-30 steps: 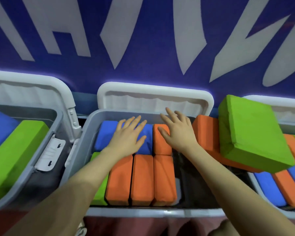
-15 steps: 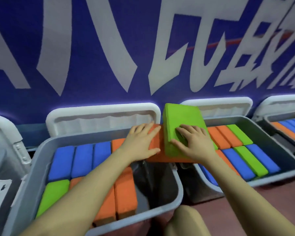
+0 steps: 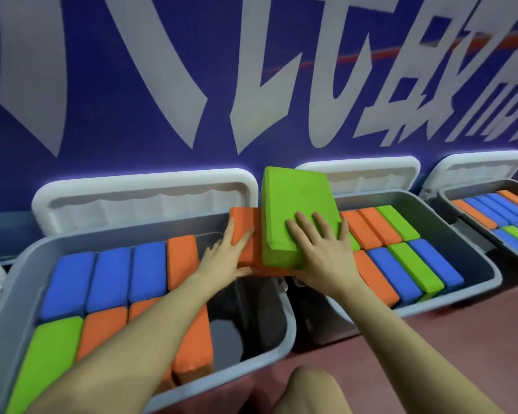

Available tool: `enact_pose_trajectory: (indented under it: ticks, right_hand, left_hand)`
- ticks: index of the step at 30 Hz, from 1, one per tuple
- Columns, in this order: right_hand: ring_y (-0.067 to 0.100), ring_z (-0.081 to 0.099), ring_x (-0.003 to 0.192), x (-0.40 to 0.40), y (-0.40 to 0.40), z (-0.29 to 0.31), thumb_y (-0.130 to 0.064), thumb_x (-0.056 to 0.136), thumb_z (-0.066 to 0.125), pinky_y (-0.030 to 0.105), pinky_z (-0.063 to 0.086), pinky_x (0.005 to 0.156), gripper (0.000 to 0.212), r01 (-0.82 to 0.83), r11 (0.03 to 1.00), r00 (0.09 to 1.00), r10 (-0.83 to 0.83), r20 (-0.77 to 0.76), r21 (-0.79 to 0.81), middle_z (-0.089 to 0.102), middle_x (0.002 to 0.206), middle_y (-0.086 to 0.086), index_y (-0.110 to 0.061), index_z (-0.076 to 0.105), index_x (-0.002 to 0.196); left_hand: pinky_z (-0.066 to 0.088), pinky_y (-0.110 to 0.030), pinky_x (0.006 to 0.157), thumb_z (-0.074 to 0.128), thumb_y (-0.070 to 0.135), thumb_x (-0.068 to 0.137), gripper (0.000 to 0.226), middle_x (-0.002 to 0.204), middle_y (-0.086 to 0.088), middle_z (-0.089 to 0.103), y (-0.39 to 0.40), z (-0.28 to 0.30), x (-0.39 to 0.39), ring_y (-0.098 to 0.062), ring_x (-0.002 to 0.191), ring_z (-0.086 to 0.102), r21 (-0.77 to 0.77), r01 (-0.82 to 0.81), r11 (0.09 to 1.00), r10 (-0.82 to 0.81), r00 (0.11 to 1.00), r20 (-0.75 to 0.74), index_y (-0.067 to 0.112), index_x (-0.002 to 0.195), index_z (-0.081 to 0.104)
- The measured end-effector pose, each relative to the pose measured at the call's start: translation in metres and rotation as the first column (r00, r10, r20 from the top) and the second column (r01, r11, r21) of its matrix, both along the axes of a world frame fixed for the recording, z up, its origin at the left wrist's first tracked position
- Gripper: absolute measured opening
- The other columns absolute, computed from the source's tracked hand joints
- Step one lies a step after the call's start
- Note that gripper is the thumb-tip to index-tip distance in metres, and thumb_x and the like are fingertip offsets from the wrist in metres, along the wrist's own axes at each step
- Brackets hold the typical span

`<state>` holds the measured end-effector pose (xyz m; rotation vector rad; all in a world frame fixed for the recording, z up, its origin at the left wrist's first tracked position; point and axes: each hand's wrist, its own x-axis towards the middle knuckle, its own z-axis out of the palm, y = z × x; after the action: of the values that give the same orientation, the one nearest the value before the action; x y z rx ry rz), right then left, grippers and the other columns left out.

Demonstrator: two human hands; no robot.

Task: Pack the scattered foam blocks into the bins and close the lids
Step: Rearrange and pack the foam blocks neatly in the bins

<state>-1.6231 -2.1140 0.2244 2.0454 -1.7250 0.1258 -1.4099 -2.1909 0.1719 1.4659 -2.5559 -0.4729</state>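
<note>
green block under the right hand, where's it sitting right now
In the head view the green block sits centre frame, on an orange block bridging the two nearest bins, with the right hand flat on top and the left hand on the orange one.

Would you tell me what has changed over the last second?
Both hands left the near bin's packed blocks: the left hand now lies on the orange block, the right hand on the green block atop it. Lids stay open.
</note>
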Motion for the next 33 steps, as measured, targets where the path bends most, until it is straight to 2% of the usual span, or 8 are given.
enact_pose_trajectory:
  ticks: [5, 8, 11, 14, 18, 22, 27, 33]
  right_hand:
    - [0.041, 0.054, 0.12, 0.001, -0.001, -0.003, -0.067, 0.056, 0.075, 0.07, 0.039, 0.092, 0.101, -0.021, 0.999, 1.0, 0.021, 0.011, -0.024, 0.053, 0.14, 0.009, -0.021, 0.038, 0.138]
    - [0.041, 0.054, 0.12, 0.004, -0.001, -0.005, -0.065, 0.055, 0.077, 0.068, 0.041, 0.093, 0.101, -0.041, 0.998, 0.999, 0.043, 0.031, -0.056, 0.053, 0.139, 0.009, -0.02, 0.039, 0.138]
    - [0.042, 0.055, 0.12, 0.014, -0.002, -0.003, -0.059, 0.053, 0.082, 0.063, 0.043, 0.094, 0.103, -0.081, 0.991, 0.993, 0.089, 0.073, -0.111, 0.053, 0.139, 0.011, -0.018, 0.04, 0.137]
    - [0.042, 0.057, 0.117, 0.037, -0.009, 0.005, -0.053, 0.051, 0.083, 0.058, 0.047, 0.094, 0.1, -0.133, 0.978, 0.979, 0.154, 0.132, -0.159, 0.055, 0.136, 0.014, -0.015, 0.042, 0.134]
    - [0.042, 0.056, 0.118, 0.082, -0.022, 0.021, -0.055, 0.058, 0.078, 0.056, 0.047, 0.094, 0.096, -0.245, 0.951, 0.943, 0.279, 0.181, -0.19, 0.054, 0.137, 0.015, -0.013, 0.04, 0.135]
    - [0.04, 0.057, 0.118, 0.129, -0.035, 0.038, -0.064, 0.07, 0.052, 0.054, 0.048, 0.095, 0.085, -0.342, 0.916, 0.894, 0.386, 0.228, -0.21, 0.055, 0.137, 0.015, -0.013, 0.039, 0.137]
    - [0.036, 0.06, 0.115, 0.192, -0.039, 0.043, -0.068, 0.068, 0.051, 0.046, 0.051, 0.091, 0.089, -0.423, 0.88, 0.805, 0.474, 0.355, -0.215, 0.058, 0.133, 0.014, -0.01, 0.04, 0.135]
    - [0.027, 0.067, 0.103, 0.24, -0.031, 0.022, -0.071, 0.065, 0.05, 0.036, 0.057, 0.07, 0.091, -0.435, 0.895, 0.745, 0.42, 0.518, -0.1, 0.065, 0.123, 0.009, -0.01, 0.041, 0.131]
  left_hand:
    - [0.031, -0.034, 0.111, 0.068, 0.017, 0.086, 0.081, 0.16, 0.002, -0.01, -0.001, -0.01, 0.0, -0.029, 0.141, 0.03, 0.065, 0.077, 0.995, -0.057, 0.961, -0.27, 0.023, 0.151, 0.02]
    - [0.028, -0.039, 0.114, 0.066, 0.017, 0.088, 0.072, 0.158, 0.006, 0.001, 0.003, -0.012, 0.007, -0.03, 0.141, 0.031, -0.008, 0.05, 0.999, -0.05, 0.947, -0.316, 0.02, 0.149, 0.028]
    - [0.033, -0.058, 0.108, 0.062, 0.034, 0.085, 0.062, 0.155, -0.001, 0.021, 0.0, -0.002, 0.027, -0.043, 0.131, 0.042, -0.16, 0.058, 0.985, -0.107, 0.941, -0.32, 0.014, 0.141, 0.046]
    - [0.038, -0.069, 0.096, 0.047, 0.052, 0.081, 0.061, 0.148, -0.008, 0.041, -0.003, 0.016, 0.062, -0.047, 0.116, 0.054, -0.291, 0.058, 0.955, -0.119, 0.973, -0.199, 0.025, 0.136, 0.045]
    - [0.048, -0.067, 0.082, 0.045, 0.05, 0.079, 0.055, 0.135, -0.009, 0.056, 0.006, 0.048, 0.122, -0.045, 0.101, 0.063, -0.437, 0.007, 0.899, -0.041, 0.997, -0.067, 0.028, 0.129, 0.044]
    - [0.049, -0.065, 0.076, 0.043, 0.051, 0.079, 0.053, 0.132, -0.007, 0.059, 0.025, 0.086, 0.184, -0.047, 0.099, 0.064, -0.483, -0.009, 0.875, 0.043, 0.997, 0.059, 0.026, 0.126, 0.047]
    - [0.048, -0.066, 0.069, 0.09, 0.033, 0.054, 0.064, 0.121, -0.007, 0.066, 0.053, 0.121, 0.245, -0.044, 0.087, 0.068, -0.5, -0.043, 0.865, 0.164, 0.966, 0.201, 0.018, 0.113, 0.069]
    - [0.052, -0.06, 0.074, 0.096, 0.029, 0.043, 0.071, 0.118, -0.003, 0.068, 0.07, 0.096, 0.27, -0.047, 0.084, 0.066, -0.45, -0.078, 0.89, 0.214, 0.942, 0.26, 0.019, 0.108, 0.071]
